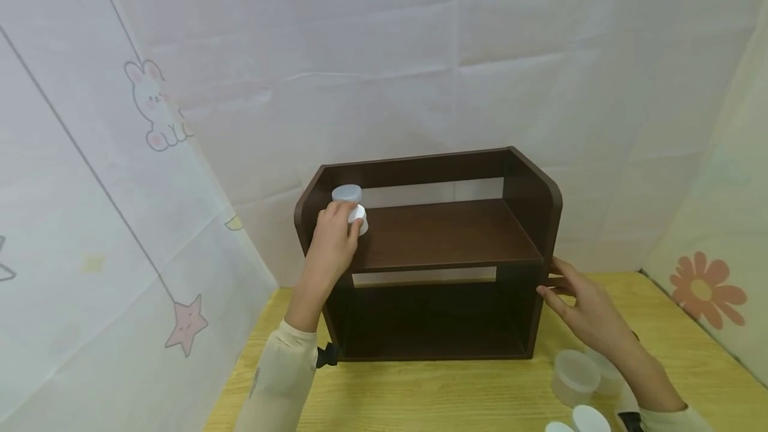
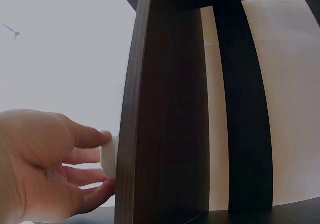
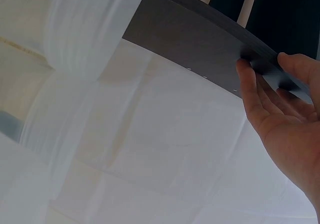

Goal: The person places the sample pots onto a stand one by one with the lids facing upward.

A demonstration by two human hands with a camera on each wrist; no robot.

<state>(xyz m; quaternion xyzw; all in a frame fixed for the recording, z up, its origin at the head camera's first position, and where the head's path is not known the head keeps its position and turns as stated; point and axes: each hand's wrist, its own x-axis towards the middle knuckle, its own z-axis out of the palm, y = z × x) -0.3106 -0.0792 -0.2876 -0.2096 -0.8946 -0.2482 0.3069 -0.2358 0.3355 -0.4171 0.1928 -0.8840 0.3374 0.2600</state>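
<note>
A dark brown two-tier desktop shelf (image 1: 444, 235) stands on the table. At the left end of its upper board, my left hand (image 1: 333, 235) holds a small white-lidded jar (image 1: 359, 220) between thumb and fingers. Just behind sits a clear jar with a translucent lid (image 1: 347, 193). In the left wrist view, the white jar (image 2: 109, 156) is partly hidden by the shelf's side panel (image 2: 165, 109). My right hand (image 1: 591, 309) grips the shelf's right side panel (image 1: 534, 202) near mid-height, thumb at the front edge and fingers against the outer face, as the right wrist view shows.
At the front right of the yellow wood-grain table (image 1: 384, 395) stand several containers: a translucent tub (image 1: 575, 379) with others beside it, and a white-lidded jar (image 1: 591, 419) in front. A pale printed cloth (image 1: 384, 85) hangs behind the shelf and along both sides.
</note>
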